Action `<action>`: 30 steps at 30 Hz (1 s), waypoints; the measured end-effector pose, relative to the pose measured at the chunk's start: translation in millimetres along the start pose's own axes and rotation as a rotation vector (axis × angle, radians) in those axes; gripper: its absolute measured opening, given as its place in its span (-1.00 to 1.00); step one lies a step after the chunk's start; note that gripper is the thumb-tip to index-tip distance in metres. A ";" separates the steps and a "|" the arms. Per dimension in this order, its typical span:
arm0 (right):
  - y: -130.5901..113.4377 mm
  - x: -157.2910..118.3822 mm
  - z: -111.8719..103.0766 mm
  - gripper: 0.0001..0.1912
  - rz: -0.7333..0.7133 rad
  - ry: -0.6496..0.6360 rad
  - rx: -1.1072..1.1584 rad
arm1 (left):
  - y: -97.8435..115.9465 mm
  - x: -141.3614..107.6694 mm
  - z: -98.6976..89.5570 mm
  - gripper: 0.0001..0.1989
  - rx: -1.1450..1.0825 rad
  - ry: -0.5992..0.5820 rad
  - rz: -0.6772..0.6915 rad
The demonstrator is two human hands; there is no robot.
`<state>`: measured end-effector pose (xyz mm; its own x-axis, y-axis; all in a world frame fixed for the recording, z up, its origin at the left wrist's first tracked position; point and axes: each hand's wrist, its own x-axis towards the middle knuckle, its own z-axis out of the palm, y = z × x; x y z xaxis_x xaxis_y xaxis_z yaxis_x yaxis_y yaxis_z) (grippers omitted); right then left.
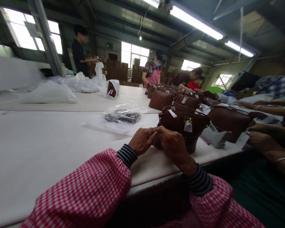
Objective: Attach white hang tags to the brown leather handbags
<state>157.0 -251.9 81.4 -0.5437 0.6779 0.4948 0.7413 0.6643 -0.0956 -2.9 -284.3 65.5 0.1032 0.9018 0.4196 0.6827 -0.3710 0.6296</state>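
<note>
Brown leather handbag [173,123] stands on white-topped table [61,152], just to right and far side of hands. Long side runs left to right; left end sits by fingertips. Right hand [175,145] nearer, in front of bag's low left part; left hand [142,139] just off left end. Both hands narrow, tips pinched close together; cannot tell what, if anything, is between. Right hand hides bag's low left corner. White wrap [188,127] covers part of gold lock [185,119]. Co-worker's arm [275,150] cut off at right edge.

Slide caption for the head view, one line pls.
Left hand and right hand meet at the side of a brown bag, with a plastic-wrapped bundle nearby on the white table.
</note>
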 end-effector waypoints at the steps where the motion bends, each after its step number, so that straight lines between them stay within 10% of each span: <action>1: 0.7 1.2 -1.9 -0.82 -0.016 -0.019 -0.021 | 0.8 0.1 -1.4 -0.67 0.004 -0.004 -0.004; 15: 15.1 12.8 -20.9 -0.80 -0.301 -0.204 -0.265 | 15.1 -1.1 -6.2 -0.64 -0.114 -0.012 -0.116; 30: 42.1 15.2 16.4 -0.66 -0.694 0.214 -0.287 | 16.6 -0.2 9.7 -0.81 -0.733 -0.028 -0.546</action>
<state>173.4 -208.4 70.7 -0.8541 0.0417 0.5184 0.3476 0.7872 0.5095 15.5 -288.5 69.5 -0.0750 0.9948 -0.0689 0.0124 0.0701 0.9975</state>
